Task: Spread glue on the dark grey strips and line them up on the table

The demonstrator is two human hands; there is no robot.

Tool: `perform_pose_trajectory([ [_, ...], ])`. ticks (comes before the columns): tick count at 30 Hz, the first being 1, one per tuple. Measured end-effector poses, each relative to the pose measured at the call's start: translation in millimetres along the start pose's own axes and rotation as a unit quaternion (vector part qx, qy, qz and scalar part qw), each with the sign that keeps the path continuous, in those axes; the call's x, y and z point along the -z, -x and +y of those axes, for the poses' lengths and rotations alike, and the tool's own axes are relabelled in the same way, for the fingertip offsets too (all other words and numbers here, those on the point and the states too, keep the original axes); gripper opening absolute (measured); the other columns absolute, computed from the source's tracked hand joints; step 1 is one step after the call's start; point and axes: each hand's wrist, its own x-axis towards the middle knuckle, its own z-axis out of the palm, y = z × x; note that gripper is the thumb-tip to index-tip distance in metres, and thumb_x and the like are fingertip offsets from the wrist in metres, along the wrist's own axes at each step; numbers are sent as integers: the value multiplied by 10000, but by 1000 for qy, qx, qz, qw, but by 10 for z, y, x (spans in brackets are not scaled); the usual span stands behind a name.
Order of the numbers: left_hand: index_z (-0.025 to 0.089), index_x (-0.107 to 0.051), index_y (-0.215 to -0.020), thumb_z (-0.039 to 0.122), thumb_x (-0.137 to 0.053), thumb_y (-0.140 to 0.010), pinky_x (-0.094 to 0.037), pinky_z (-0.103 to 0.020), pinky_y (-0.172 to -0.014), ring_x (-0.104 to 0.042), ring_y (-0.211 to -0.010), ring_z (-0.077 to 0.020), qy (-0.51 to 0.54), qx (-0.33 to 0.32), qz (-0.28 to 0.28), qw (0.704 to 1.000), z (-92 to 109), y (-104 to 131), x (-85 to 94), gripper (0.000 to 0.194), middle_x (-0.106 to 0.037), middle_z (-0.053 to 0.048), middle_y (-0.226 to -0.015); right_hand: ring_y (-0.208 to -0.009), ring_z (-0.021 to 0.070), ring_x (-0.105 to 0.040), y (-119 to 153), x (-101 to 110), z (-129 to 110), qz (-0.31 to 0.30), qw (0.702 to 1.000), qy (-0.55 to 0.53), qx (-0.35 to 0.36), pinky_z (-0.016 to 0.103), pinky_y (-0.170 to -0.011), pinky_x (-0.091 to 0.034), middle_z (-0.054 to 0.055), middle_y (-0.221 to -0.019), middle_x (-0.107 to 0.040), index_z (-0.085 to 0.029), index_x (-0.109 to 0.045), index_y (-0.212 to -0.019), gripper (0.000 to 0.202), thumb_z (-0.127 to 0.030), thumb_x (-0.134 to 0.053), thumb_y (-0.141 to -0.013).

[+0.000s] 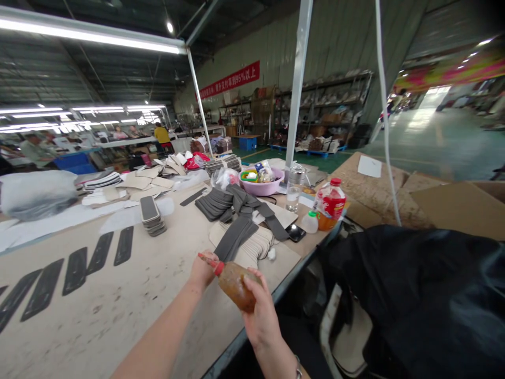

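My right hand is wrapped around a squeeze bottle of brownish liquid, probably glue, with a red cap and nozzle. The bottle tilts so that its nozzle points left, towards my left hand. That hand is closed just behind the nozzle, its fingers partly hidden; what they hold cannot be made out. Right beyond it lies the end of a dark grey strip, part of a pile of such strips. Beneath the strips is a fanned stack of beige pieces. Dark, shiny strips lie in a row at the left.
A small stack of grey pads stands mid-table. Behind are a purple basin, a clear jar, a red-labelled bottle and a phone. Black cloth and cardboard boxes are on the right. A metal post rises behind the table.
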Motion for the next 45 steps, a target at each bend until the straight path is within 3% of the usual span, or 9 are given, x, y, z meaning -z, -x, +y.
perform_pose_trajectory([
  [8,154,-652,-704,163,-442,-790,-459,-272,-731,-607,-771,-155,22,61,67,996,5,286,355,227,-667,-63,-814,-709,168,-619,14,9,5,-13,999,20,25,240,-590,-457,-21,-797,-682,-253,-517,-926,468,-337,-785,-552],
  [14,207,-638,-771,303,-404,-839,-455,-299,-830,-607,-854,-182,-61,48,122,990,-577,1648,733,262,-661,-54,-896,-714,162,-617,98,-4,46,-35,997,61,12,229,-588,-452,-11,-806,-680,-240,-509,-936,499,-333,-798,-540],
  [17,208,-645,-769,278,-404,-836,-469,-316,-796,-616,-817,-189,-121,65,91,986,-789,2371,687,261,-667,-58,-868,-725,168,-618,195,-29,161,-57,993,104,-1,234,-590,-463,-5,-825,-678,-227,-511,-936,503,-318,-801,-534],
  [20,207,-639,-757,243,-401,-837,-485,-292,-740,-621,-768,-171,-141,55,116,982,-845,2806,572,254,-665,-47,-834,-726,166,-619,309,-51,338,-86,986,142,-13,241,-603,-479,-11,-821,-670,-221,-511,-938,518,-303,-813,-526],
  [27,181,-573,-755,222,-459,-857,-482,-229,-754,-605,-770,-128,-107,53,332,936,-850,3000,703,159,-615,-32,-793,-718,158,-611,332,7,618,-108,975,190,-37,232,-587,-480,-14,-833,-659,-224,-510,-959,530,-311,-816,-534],
  [31,195,-583,-770,203,-448,-851,-490,-240,-732,-601,-774,-135,-122,23,260,958,-827,3107,729,158,-626,-29,-823,-752,170,-617,296,25,640,-109,972,206,-30,240,-601,-485,-6,-861,-659,-233,-504,-969,528,-329,-806,-547],
  [36,198,-626,-861,229,-448,-881,-517,-228,-728,-610,-783,-127,-74,6,173,982,-752,3265,474,182,-650,-27,-848,-751,186,-610,428,104,764,-175,937,302,26,299,-655,-506,10,-869,-643,-222,-509,-973,481,-343,-783,-596],
  [40,185,-651,-966,213,-451,-890,-519,-221,-794,-612,-857,-122,-46,8,225,973,-800,3375,365,216,-650,-54,-936,-803,198,-606,585,198,934,-257,869,413,91,327,-715,-517,34,-907,-624,-214,-518,-990,387,-346,-717,-685],
  [45,181,-664,-946,188,-457,-887,-521,-237,-803,-593,-873,-129,-46,5,209,977,-832,3432,382,215,-655,-51,-906,-899,213,-562,727,203,1113,-356,761,498,215,366,-801,-492,48,-967,-559,-218,-530,-1005,299,-235,-640,-727],
])
